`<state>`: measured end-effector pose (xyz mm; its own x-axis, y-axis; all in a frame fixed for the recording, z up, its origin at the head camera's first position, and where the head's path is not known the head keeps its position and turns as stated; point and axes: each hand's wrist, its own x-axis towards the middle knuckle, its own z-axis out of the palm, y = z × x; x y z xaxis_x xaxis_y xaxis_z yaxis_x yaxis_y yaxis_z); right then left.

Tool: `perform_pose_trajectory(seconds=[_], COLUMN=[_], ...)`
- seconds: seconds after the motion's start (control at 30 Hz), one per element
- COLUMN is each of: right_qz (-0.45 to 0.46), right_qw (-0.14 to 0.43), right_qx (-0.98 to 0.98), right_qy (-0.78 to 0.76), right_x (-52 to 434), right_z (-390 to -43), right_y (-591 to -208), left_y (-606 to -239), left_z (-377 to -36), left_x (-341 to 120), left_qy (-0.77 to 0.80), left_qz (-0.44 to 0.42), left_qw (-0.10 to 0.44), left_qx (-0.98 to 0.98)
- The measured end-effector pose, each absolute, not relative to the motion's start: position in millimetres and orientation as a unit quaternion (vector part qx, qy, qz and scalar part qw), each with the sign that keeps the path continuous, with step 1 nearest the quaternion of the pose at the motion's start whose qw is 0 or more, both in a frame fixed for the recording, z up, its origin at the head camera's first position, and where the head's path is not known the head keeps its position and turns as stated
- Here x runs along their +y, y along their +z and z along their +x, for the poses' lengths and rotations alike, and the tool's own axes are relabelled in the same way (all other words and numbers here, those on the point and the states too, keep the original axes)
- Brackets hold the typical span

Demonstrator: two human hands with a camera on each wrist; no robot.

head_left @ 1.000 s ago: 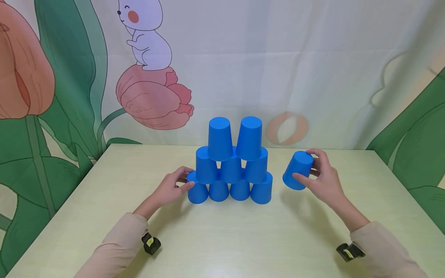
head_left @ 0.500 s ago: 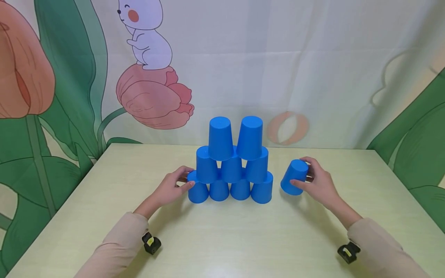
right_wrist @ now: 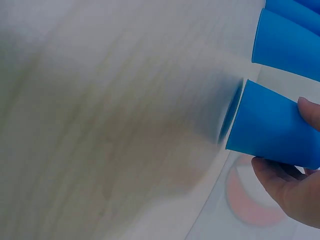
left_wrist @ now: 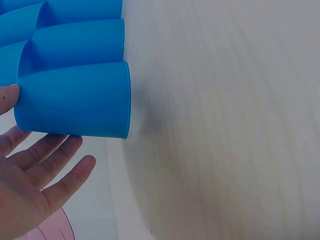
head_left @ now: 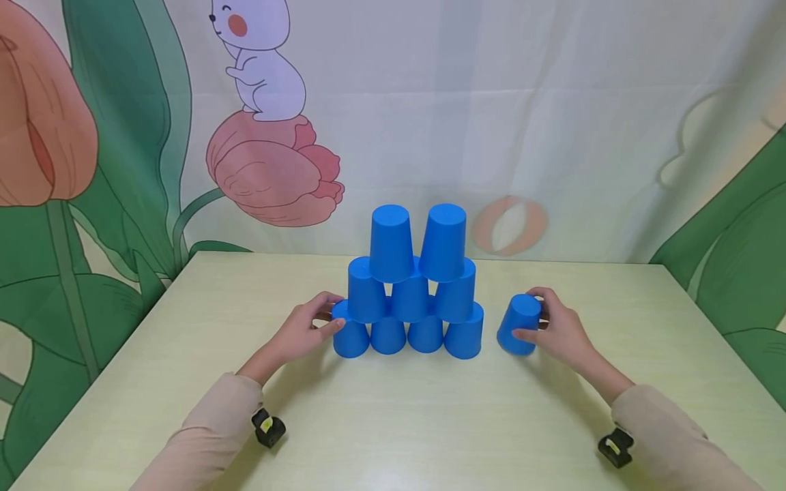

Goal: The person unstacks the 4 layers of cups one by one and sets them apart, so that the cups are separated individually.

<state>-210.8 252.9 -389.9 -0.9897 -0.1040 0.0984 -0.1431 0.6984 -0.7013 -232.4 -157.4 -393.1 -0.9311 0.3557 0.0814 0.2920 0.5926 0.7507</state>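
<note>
Blue cups stand upside down in a stepped stack: a bottom row of several, three above, then two on top, including the upper left cup and upper right cup. My left hand holds the bottom-left cup between thumb and forefinger, its other fingers spread alongside. Right of the stack, my right hand grips a separate blue cup, thumb on the near side and fingers behind. That cup is upside down and slightly tilted, its rim close over the table in the right wrist view.
The pale wooden table reaches back to a printed curtain with flowers and a white animal. A gap separates the right-hand cup from the stack's bottom-right cup. Small black devices sit at both sleeves.
My right hand has brought its cup down toward the table and slightly left, and the cup has come more upright. The left hand and the stack hold their places.
</note>
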Motion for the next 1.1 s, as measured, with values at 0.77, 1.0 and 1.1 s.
perform_pose_trajectory(seconds=[0.77,1.0,1.1], right_qz=[0.109,0.127,0.135], right_qw=[0.108,0.115,0.115], right_qx=[-0.882,-0.862,-0.856], right_qy=[0.445,0.478,0.486], right_x=[232.3,218.4,212.3], right_z=[-200.2,-200.2,-202.0], right_y=[-316.5,-296.9,-292.6], left_y=[-392.0,-392.8,-393.4], left_z=[-235.7,-235.8,-235.2], left_x=[-160.1,-158.5,-158.0], left_qy=[0.412,0.41,0.414], left_qz=[0.198,0.197,0.2], left_qw=[0.05,0.048,0.043], left_qx=[0.888,0.889,0.887])
